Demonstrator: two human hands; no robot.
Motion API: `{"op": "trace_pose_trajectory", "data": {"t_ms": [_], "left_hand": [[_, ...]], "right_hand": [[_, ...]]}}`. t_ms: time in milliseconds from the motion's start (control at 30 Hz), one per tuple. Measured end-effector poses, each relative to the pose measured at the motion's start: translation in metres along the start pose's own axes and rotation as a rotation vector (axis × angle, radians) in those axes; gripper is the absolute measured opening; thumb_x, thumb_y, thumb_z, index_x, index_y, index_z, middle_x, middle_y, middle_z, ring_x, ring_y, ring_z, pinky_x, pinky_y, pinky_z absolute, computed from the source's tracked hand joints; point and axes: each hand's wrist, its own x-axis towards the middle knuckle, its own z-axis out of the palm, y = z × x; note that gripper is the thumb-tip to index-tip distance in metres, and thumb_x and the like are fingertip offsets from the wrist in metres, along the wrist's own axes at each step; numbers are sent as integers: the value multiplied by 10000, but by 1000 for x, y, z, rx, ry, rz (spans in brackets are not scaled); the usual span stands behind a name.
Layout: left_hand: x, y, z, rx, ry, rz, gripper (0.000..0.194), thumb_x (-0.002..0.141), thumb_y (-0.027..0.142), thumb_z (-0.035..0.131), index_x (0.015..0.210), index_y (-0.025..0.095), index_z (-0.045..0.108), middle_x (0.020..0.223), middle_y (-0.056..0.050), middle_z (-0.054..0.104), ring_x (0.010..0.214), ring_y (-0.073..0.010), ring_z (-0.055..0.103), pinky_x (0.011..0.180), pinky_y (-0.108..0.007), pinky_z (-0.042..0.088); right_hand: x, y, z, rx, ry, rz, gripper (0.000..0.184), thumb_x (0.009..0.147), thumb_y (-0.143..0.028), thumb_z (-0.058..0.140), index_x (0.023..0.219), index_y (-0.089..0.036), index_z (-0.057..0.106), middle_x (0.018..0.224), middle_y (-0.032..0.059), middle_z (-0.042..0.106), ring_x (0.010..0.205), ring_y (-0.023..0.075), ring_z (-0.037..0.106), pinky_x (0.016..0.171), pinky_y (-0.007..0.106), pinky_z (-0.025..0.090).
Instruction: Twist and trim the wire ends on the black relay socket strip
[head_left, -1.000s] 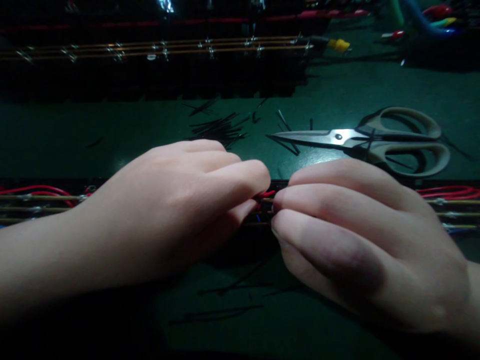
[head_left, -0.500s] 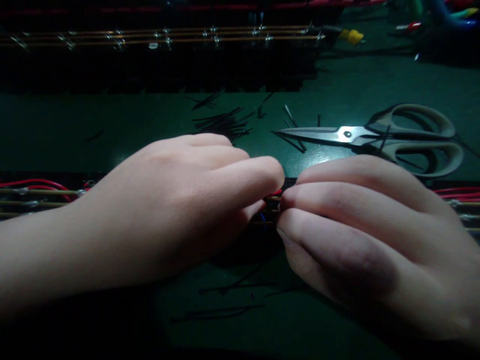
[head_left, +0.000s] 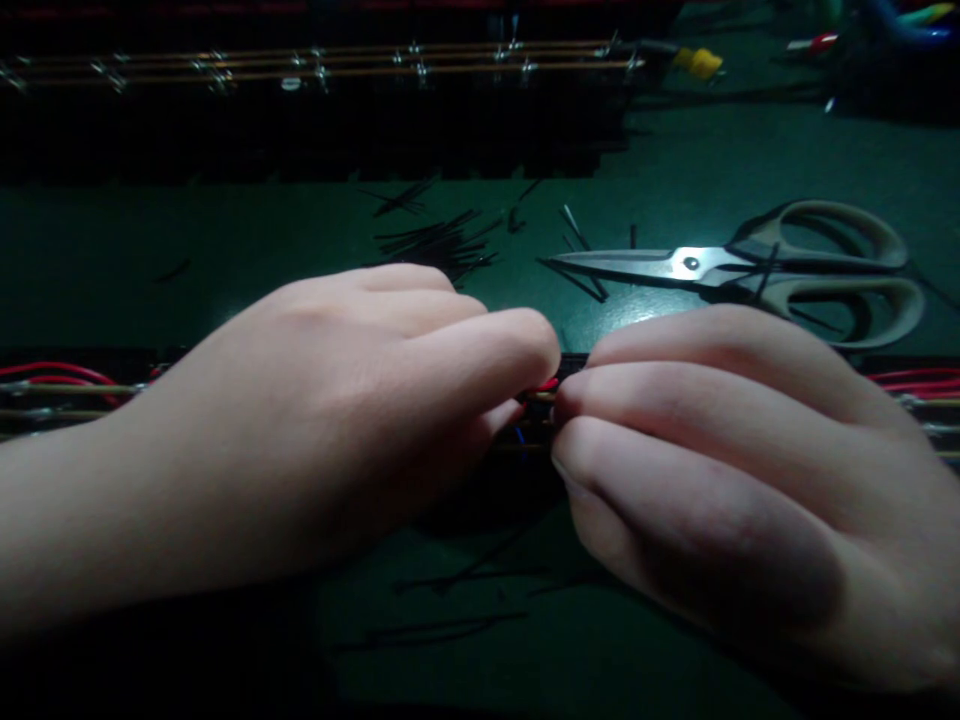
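A dark strip with brass-coloured rods (head_left: 71,390) and red wires (head_left: 56,372) runs from left to right beneath both hands. My left hand (head_left: 375,390) is curled over it, its fingers closed near a red wire end. My right hand (head_left: 697,460) faces it from the right, fingertips pinched together on the same spot of the strip. What either hand grips is hidden behind the fingers. Between the fingertips a small blue thread or wire (head_left: 520,440) shows against the dark strip.
Scissors (head_left: 690,263) with grey handles lie behind my right hand, on the green table (head_left: 262,220). Cut black pieces (head_left: 439,240) are piled behind my left hand. Long black ties (head_left: 442,628) lie in front. At the back is another dark rod assembly (head_left: 420,110) with a yellow-tipped lead (head_left: 701,64).
The whole view has shifted slightly, so things appear a little further left and up. Both hands keep nearly the same pose at the strip.
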Motion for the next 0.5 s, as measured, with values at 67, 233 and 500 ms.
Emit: {"op": "trace_pose_trajectory", "data": {"t_ms": [67, 233, 500], "left_hand": [[-1, 0, 0, -22, -15, -33, 195, 1013, 313, 420, 1030, 237, 598, 822, 50, 613, 694, -82, 553, 582, -233, 368], [-3, 0, 0, -51, -6, -48, 188, 1006, 345, 465, 1009, 229, 614, 822, 50, 588, 682, -60, 536, 533, -226, 349], [-3, 2, -2, -62, 1, -48, 160, 987, 277, 488, 1013, 214, 633, 796, 44, 588, 666, -68, 523, 537, -235, 340]], "right_hand": [[0, -6, -1, -42, 8, 55, 80, 898, -208, 606, 903, -270, 656, 779, -16, 619, 883, 168, 637, 762, 325, 589], [0, -11, -3, -74, -27, 111, 127, 913, -220, 569, 868, -281, 671, 812, 1, 633, 933, 189, 650, 803, 348, 592], [0, -11, -3, -78, -32, 85, 112, 900, -201, 593, 908, -294, 655, 826, -8, 640, 918, 175, 644, 802, 338, 582]]}}
